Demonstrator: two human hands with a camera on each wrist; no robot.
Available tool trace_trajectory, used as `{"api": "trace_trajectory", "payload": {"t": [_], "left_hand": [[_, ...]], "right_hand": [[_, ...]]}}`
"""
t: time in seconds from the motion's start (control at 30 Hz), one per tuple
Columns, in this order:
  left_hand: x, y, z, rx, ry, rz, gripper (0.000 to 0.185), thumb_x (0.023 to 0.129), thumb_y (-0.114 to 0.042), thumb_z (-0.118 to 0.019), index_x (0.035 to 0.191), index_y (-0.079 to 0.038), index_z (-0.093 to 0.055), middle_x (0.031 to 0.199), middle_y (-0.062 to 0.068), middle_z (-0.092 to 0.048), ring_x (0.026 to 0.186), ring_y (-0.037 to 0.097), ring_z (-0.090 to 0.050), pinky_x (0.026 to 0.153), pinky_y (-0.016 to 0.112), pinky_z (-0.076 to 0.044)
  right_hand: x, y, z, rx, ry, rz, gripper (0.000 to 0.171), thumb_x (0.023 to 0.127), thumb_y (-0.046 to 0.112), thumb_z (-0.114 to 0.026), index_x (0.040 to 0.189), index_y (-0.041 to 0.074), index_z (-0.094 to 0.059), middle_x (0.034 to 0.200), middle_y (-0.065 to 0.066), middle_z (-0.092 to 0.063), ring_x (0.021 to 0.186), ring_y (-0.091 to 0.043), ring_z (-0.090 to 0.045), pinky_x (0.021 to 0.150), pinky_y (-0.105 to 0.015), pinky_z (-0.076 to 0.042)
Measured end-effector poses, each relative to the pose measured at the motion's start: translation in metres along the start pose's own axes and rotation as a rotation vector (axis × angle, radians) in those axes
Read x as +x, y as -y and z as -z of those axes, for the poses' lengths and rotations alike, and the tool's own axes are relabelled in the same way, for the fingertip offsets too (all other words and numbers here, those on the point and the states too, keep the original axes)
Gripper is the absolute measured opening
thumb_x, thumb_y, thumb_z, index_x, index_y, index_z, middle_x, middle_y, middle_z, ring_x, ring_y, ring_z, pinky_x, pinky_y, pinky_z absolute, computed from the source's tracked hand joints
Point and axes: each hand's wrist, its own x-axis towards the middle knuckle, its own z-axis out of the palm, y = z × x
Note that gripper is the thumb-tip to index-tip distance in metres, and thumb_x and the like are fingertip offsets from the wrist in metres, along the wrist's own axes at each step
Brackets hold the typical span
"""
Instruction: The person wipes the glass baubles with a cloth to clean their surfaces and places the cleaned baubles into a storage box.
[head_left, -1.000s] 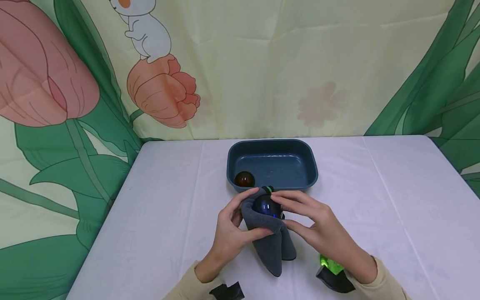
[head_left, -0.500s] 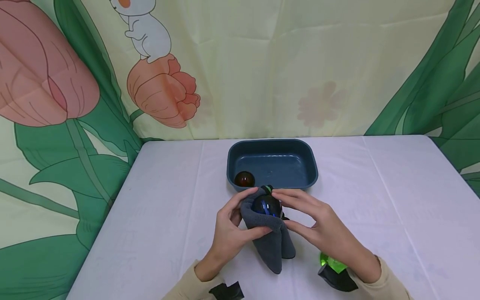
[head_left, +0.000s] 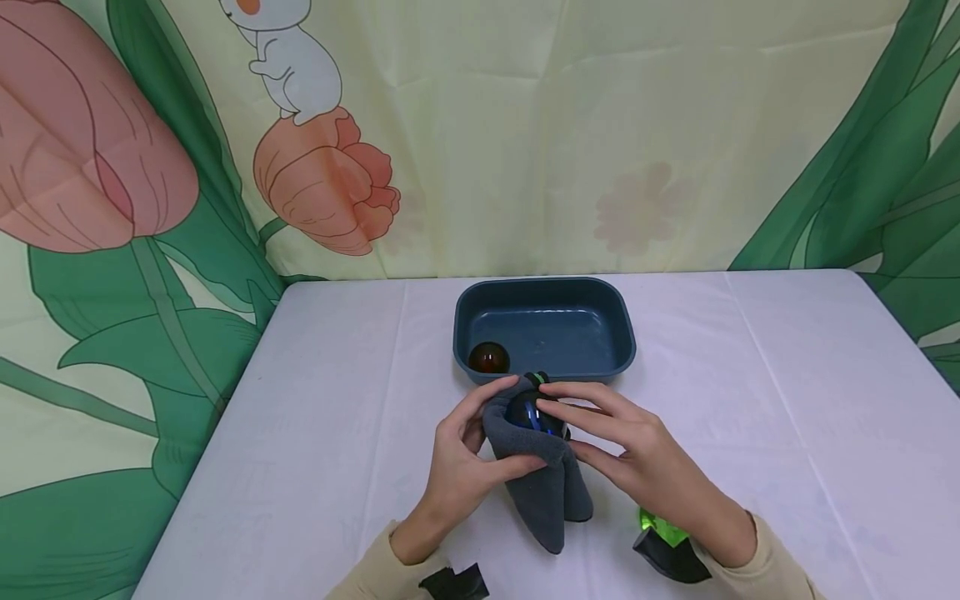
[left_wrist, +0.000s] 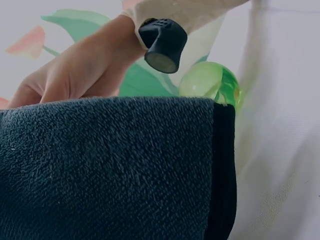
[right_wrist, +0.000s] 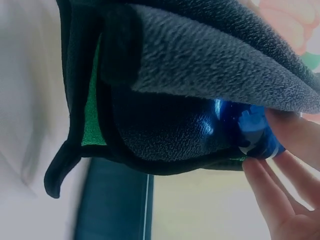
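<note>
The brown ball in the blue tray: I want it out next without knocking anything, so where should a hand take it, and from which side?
Probably from straight above, fingertips round the top half of the brown ball. It lies in the near left corner of the blue tray, whose walls block a side approach.

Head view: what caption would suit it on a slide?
Two hands, left hand and right hand, hold a blue ball in a grey cloth before a blue tray.
</note>
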Motion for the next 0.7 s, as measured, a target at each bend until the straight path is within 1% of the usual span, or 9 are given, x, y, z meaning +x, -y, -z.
{"api": "trace_trajectory", "payload": {"t": [0.03,0.07,0.13,0.27,0.33,0.4,0.53,0.63,0.7], "left_hand": [[-0.0001,0.0001,0.0000,0.000,0.000,0.002,0.074,0.075,0.006,-0.082,0.141,-0.007,-0.052,0.127,0.020,-0.063,0.113,0.021,-0.066,0.098,0.033,-0.055],[-0.0001,0.0003,0.0000,0.000,0.002,0.003,0.074,0.075,0.005,-0.083,0.141,-0.007,-0.052,0.127,0.020,-0.063,0.113,0.021,-0.066,0.098,0.033,-0.054],[-0.0002,0.0005,-0.0001,0.002,0.004,0.002,0.074,0.076,0.004,-0.083,0.141,-0.007,-0.051,0.128,0.019,-0.063,0.113,0.021,-0.066,0.098,0.033,-0.054],[-0.0003,0.0004,-0.0003,0.003,0.010,-0.006,0.073,0.076,0.002,-0.083,0.141,-0.007,-0.051,0.130,0.019,-0.062,0.113,0.022,-0.066,0.099,0.034,-0.054],[-0.0003,0.0004,-0.0004,0.004,0.011,-0.008,0.073,0.077,0.001,-0.083,0.141,-0.007,-0.051,0.131,0.019,-0.061,0.114,0.022,-0.066,0.099,0.034,-0.053],[-0.0002,0.0004,-0.0004,-0.001,0.010,-0.005,0.072,0.077,0.002,-0.082,0.141,-0.007,-0.051,0.131,0.019,-0.061,0.114,0.022,-0.066,0.100,0.034,-0.053],[0.0003,0.0007,-0.0003,-0.006,0.002,0.003,0.070,0.077,0.004,-0.081,0.140,-0.007,-0.052,0.130,0.019,-0.062,0.114,0.022,-0.066,0.100,0.033,-0.053],[0.0005,0.0010,-0.0001,-0.008,-0.001,0.001,0.071,0.077,0.006,-0.081,0.140,-0.006,-0.052,0.129,0.020,-0.062,0.114,0.022,-0.066,0.099,0.033,-0.053],[0.0004,0.0011,0.0001,-0.009,0.000,0.000,0.071,0.076,0.006,-0.081,0.140,-0.006,-0.052,0.129,0.020,-0.062,0.114,0.022,-0.066,0.099,0.033,-0.054]], "right_hand": [[0.0002,0.0003,-0.0004,-0.005,-0.008,0.003,0.069,0.071,-0.010,-0.082,0.135,0.011,-0.062,0.138,-0.007,-0.058,0.128,-0.014,-0.054,0.099,-0.012,-0.047],[0.0004,0.0007,-0.0008,-0.005,-0.016,-0.004,0.075,0.068,-0.014,-0.082,0.135,0.011,-0.062,0.137,-0.007,-0.059,0.126,-0.013,-0.055,0.098,-0.012,-0.047],[0.0008,0.0014,-0.0015,0.018,-0.028,-0.032,0.076,0.067,-0.016,-0.082,0.135,0.011,-0.062,0.135,-0.007,-0.060,0.123,-0.013,-0.059,0.095,-0.015,-0.051],[0.0000,0.0019,-0.0020,0.109,-0.028,-0.155,0.064,0.078,-0.010,-0.077,0.136,0.010,-0.061,0.133,-0.007,-0.061,0.115,-0.009,-0.063,0.087,-0.023,-0.058],[-0.0006,0.0015,-0.0023,0.139,-0.023,-0.195,0.059,0.081,-0.007,-0.075,0.136,0.010,-0.061,0.132,-0.008,-0.061,0.114,-0.008,-0.064,0.084,-0.026,-0.060],[-0.0010,0.0011,-0.0021,0.144,-0.010,-0.220,0.058,0.083,-0.006,-0.075,0.137,0.010,-0.060,0.133,-0.009,-0.061,0.114,-0.008,-0.064,0.084,-0.025,-0.059],[-0.0006,0.0008,0.0003,0.127,0.028,-0.228,0.060,0.084,-0.004,-0.075,0.139,0.013,-0.058,0.135,-0.006,-0.060,0.115,-0.011,-0.063,0.087,-0.024,-0.058],[0.0008,0.0014,0.0030,0.085,0.037,-0.202,0.066,0.080,-0.005,-0.078,0.139,0.015,-0.058,0.136,-0.004,-0.058,0.114,-0.014,-0.065,0.089,-0.021,-0.057],[0.0016,0.0018,0.0044,0.044,0.027,-0.166,0.070,0.075,-0.007,-0.081,0.138,0.015,-0.059,0.136,-0.002,-0.058,0.114,-0.014,-0.064,0.092,-0.018,-0.054]]}}
